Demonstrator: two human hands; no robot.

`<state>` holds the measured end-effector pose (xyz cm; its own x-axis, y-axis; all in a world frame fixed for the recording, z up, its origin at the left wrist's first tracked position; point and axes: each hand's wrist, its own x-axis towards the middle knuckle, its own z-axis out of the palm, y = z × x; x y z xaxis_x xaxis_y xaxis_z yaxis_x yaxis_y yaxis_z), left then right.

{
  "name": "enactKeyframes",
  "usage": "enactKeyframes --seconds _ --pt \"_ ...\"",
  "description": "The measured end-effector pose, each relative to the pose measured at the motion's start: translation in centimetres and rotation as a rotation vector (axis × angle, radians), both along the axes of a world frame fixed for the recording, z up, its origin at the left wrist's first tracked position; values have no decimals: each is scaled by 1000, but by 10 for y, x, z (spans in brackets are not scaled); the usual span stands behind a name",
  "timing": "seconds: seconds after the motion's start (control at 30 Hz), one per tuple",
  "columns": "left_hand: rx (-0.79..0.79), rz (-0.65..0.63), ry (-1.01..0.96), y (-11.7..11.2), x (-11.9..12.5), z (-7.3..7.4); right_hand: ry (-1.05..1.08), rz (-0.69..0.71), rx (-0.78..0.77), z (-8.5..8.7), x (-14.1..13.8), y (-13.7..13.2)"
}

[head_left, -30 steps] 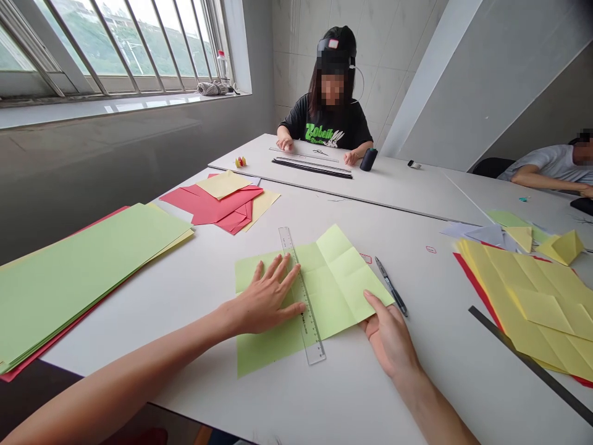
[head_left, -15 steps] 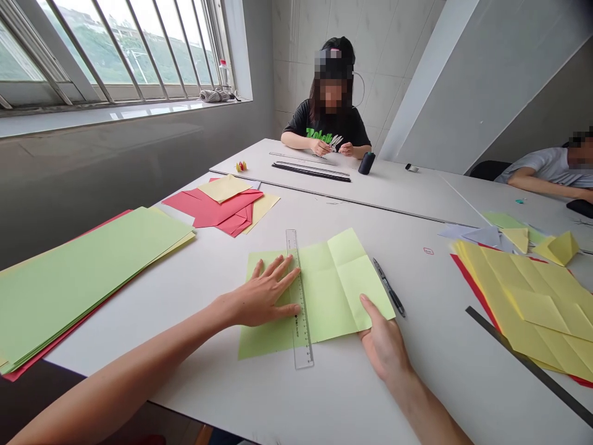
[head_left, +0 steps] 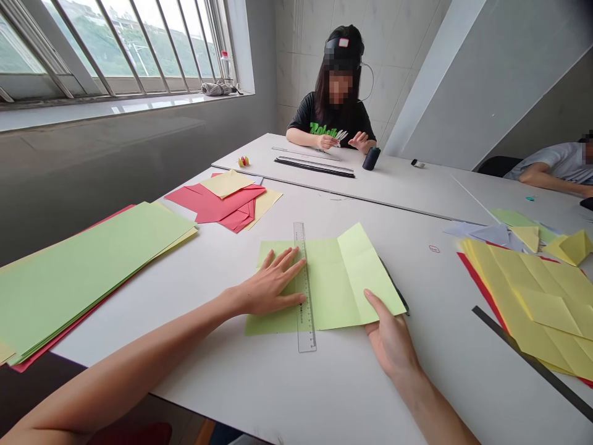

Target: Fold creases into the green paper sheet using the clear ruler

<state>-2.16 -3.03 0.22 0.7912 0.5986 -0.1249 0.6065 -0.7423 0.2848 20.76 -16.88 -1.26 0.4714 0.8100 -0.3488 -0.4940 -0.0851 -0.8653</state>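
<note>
A sheet of light green paper (head_left: 324, 287) lies folded on the white table (head_left: 194, 334), with a raised flap on its right side. My left hand (head_left: 271, 283) presses flat on the sheet, fingers spread, its fingertips against a clear plastic ruler (head_left: 304, 290). The ruler lies across the sheet and runs past its near edge. My right hand (head_left: 389, 339) pinches the sheet's near right corner, thumb on top. A black pen (head_left: 396, 290) lies mostly hidden under the sheet's right side.
Stacked green sheets (head_left: 92, 275) lie at the left, with red and yellow papers (head_left: 217, 201) beyond. Yellow folded sheets (head_left: 528, 303) and a black straightedge (head_left: 532, 364) lie at the right. Across the table, a co-worker (head_left: 336, 111) handles something white near a dark thread spool (head_left: 371, 159).
The green flap now lies further left and covers most of the pen. The ruler stands more upright in the view, and the co-worker's hands have moved apart.
</note>
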Motion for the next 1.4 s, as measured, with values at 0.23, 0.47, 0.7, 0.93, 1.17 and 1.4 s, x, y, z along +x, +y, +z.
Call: enactKeyframes --seconds 0.23,0.47,0.7,0.93,1.17,1.4 --pt "28 -13 -40 -5 3 -7 -28 74 41 4 -4 -3" --pt "56 9 -53 -8 8 -6 -52 49 -23 -9 -3 -1" --pt "71 5 -52 -9 11 -7 -36 38 -31 -4 -5 -2" --pt "71 -3 -51 -7 10 -8 -44 51 -39 -6 -6 -4" --pt "62 -7 -52 -7 10 -7 -59 53 -39 -8 -5 -4" --pt "57 -15 -30 -7 11 -4 -49 45 -20 -7 -6 -3"
